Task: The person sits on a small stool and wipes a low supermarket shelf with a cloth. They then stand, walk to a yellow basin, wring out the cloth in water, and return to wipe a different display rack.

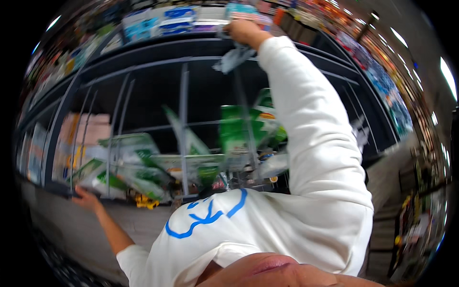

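Observation:
My right hand (246, 32) is stretched far up over the top rail of a dark shelving unit (158, 46). Its fingers are closed around a light grey cloth (234, 57), which hangs down over the rail. Right behind that hand is a teal and white pack (242, 9). Low on the left, my left hand (87, 199) is at the unit's bottom edge with fingers apart and nothing in them. Close by it, behind thin bars, lie green and white packages (103, 177). Motion blur softens both hands.
Upright bars (185, 119) cross the front of the unit. Inside are more green packages (234, 126) and pinkish boxes (95, 129). Blue and white packs (177, 20) stand on top. A yellow object (146, 201) is at the bottom edge. Stocked shelves (377, 86) line the right.

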Demonstrator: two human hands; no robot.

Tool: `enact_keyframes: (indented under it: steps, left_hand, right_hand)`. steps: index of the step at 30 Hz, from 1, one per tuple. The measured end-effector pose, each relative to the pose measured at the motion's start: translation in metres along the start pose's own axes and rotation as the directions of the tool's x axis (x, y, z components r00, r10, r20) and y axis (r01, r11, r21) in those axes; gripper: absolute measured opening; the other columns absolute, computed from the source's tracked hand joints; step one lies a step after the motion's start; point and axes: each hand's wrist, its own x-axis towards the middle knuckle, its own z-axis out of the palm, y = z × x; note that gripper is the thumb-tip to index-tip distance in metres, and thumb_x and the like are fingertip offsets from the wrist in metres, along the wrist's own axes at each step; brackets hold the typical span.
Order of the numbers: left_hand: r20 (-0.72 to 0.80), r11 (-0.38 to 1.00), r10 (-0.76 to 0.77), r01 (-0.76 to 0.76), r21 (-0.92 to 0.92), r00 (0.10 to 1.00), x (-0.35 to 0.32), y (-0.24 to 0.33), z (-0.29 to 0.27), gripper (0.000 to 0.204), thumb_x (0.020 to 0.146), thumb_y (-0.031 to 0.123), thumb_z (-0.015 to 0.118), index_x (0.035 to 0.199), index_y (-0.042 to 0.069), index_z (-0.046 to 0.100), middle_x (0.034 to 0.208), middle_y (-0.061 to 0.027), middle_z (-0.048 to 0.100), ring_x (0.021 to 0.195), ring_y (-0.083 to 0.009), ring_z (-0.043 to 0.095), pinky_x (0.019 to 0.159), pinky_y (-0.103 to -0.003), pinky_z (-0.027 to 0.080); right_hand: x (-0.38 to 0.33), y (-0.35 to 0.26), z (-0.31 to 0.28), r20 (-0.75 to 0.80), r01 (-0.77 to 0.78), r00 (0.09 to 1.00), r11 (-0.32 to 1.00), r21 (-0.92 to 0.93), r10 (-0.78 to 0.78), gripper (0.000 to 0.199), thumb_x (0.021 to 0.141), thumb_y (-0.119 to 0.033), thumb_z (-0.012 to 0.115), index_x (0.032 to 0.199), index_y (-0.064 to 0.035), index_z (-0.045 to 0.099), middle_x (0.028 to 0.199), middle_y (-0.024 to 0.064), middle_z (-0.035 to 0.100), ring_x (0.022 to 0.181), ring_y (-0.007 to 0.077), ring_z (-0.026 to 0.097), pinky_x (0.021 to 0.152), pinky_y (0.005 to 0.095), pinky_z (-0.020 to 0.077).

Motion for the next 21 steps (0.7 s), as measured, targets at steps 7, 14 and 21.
enact_keyframes:
  steps: [7,14,21]
  left_hand:
    - [0.097,0.990,-0.126,0.119,0.083,0.987,0.002,-0.012,-0.007,0.059,0.085,0.042,0.057,0.112,-0.009,0.044,0.089,-0.0185,0.062,0.078,-0.0243,0.064,0.062,-0.031,0.052]
    - [0.159,0.934,-0.151,0.089,0.345,0.976,0.012,-0.031,-0.022,0.073,0.085,0.052,0.050,0.121,-0.010,0.038,0.109,-0.0272,0.054,0.098,-0.0321,0.058,0.079,-0.035,0.048]
    - [0.236,0.973,-0.197,0.160,0.167,0.952,0.013,-0.036,-0.017,0.075,0.085,0.053,0.050,0.126,-0.008,0.036,0.114,-0.0245,0.053,0.103,-0.0333,0.054,0.084,-0.036,0.044]
  right_hand:
    - [-0.056,0.094,-0.001,-0.005,-0.108,0.994,0.994,0.027,0.108,0.037,0.079,-0.009,0.050,0.112,-0.0213,0.061,0.112,0.0133,0.059,0.103,0.0298,0.057,0.089,0.0391,0.0451]
    - [-0.105,0.185,-0.001,0.064,-0.247,0.965,0.965,-0.090,0.254,0.040,0.082,-0.004,0.044,0.116,-0.0177,0.059,0.106,0.0162,0.061,0.096,0.0295,0.060,0.085,0.0371,0.0474]
    - [-0.144,0.280,0.010,0.126,-0.331,0.931,0.937,-0.113,0.343,0.042,0.079,-0.005,0.045,0.117,-0.0189,0.058,0.110,0.0143,0.060,0.100,0.0317,0.058,0.086,0.0383,0.0466]
